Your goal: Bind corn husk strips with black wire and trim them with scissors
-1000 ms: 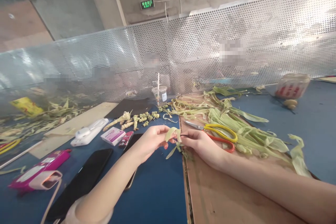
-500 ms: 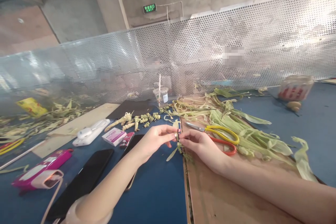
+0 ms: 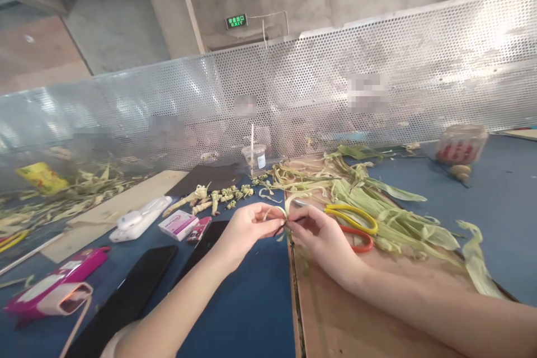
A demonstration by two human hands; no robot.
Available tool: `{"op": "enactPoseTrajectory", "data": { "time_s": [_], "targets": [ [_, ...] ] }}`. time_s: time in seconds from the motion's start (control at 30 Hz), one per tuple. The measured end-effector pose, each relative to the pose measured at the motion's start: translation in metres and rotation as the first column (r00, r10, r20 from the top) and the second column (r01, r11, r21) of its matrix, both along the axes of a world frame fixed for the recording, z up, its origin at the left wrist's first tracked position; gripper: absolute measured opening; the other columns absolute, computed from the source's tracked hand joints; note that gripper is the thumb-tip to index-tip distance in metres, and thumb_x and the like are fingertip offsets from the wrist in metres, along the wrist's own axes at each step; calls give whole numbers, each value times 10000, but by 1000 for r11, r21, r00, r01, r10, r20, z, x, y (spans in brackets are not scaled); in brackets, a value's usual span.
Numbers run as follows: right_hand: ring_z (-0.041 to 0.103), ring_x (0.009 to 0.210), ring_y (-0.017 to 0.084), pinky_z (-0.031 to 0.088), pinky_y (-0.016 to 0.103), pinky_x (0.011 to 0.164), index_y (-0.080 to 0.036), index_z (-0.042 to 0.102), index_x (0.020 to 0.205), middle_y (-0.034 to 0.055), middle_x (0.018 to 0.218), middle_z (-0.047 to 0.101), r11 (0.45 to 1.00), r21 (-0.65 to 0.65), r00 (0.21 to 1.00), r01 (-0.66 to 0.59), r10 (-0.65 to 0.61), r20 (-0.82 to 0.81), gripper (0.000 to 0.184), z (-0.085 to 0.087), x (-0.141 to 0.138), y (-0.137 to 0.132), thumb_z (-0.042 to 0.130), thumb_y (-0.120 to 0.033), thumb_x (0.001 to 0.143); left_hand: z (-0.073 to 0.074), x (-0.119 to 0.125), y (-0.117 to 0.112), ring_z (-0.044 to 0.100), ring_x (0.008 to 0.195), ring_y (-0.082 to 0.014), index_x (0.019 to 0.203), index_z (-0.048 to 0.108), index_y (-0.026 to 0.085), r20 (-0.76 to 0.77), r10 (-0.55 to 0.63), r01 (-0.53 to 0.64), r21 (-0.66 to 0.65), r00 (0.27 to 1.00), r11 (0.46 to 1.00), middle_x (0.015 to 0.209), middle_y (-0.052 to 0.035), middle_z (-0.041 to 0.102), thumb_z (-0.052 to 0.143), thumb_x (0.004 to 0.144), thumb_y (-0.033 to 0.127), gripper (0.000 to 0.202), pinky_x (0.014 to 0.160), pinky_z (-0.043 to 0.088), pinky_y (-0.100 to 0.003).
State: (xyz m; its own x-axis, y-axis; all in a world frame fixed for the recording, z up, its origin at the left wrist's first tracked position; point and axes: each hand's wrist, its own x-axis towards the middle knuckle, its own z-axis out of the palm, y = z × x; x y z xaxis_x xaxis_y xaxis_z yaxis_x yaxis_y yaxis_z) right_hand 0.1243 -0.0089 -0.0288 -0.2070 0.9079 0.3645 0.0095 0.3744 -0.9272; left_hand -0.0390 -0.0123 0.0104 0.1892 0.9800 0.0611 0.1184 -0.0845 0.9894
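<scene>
Close together over the middle of the table, my left hand (image 3: pixel 247 229) and my right hand (image 3: pixel 321 240) pinch a narrow pale-green corn husk strip (image 3: pixel 288 202). It loops up between the fingertips; the part inside the fingers is hidden. Just beyond my right hand lie scissors with yellow and red handles (image 3: pixel 356 219), their blades partly covered by the hand. Long corn husks (image 3: pixel 369 207) are spread to the right of them. Past my left hand sits a row of small knotted husk pieces (image 3: pixel 235 196).
At left are a white-and-purple box (image 3: pixel 178 225), a white power strip (image 3: pixel 142 218), a black phone (image 3: pixel 126 302) and a magenta pouch (image 3: pixel 59 279). A plastic cup with a straw (image 3: pixel 255 158) stands before the perforated metal screen (image 3: pixel 319 89). A jar (image 3: pixel 461 144) stands far right.
The fingertips have drawn together, and the husk's leafy ends that hung below the fingers no longer show; a loop now stands above them. The view has shifted slightly.
</scene>
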Motion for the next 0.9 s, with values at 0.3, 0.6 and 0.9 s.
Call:
{"op": "enactPoseTrajectory", "data": {
  "time_s": [0.3,0.6,0.9],
  "targets": [
    [565,837,176,447,292,751,-203,531,821,39,881,607,991,107,992,82,-71,-103,149,-2,0,3,567,-345,796,-2,1,-3,597,960,-213,972,642,162,-48,-48,52,77,998,996,1030,-77,664,702,672,276,327,888,430,-348],
    [562,865,179,443,299,769,-210,517,826,28,889,599,992,114,995,56,-47,-87,105,1,0,-2,543,-311,812,0,-1,0,564,639,-117,815,687,157,-197,16,18,171,980,985,747,-13,649,631,746,312,179,644,457,-243],
    [568,868,175,449,301,775,-202,562,899,33,906,607,987,133,995,91,-86,-45,123,2,1,-1,524,-286,818,1,-1,-2,633,830,-210,871,640,123,42,-44,43,24,998,999,840,-79,672,610,769,295,202,718,505,-314]
  ]
}}
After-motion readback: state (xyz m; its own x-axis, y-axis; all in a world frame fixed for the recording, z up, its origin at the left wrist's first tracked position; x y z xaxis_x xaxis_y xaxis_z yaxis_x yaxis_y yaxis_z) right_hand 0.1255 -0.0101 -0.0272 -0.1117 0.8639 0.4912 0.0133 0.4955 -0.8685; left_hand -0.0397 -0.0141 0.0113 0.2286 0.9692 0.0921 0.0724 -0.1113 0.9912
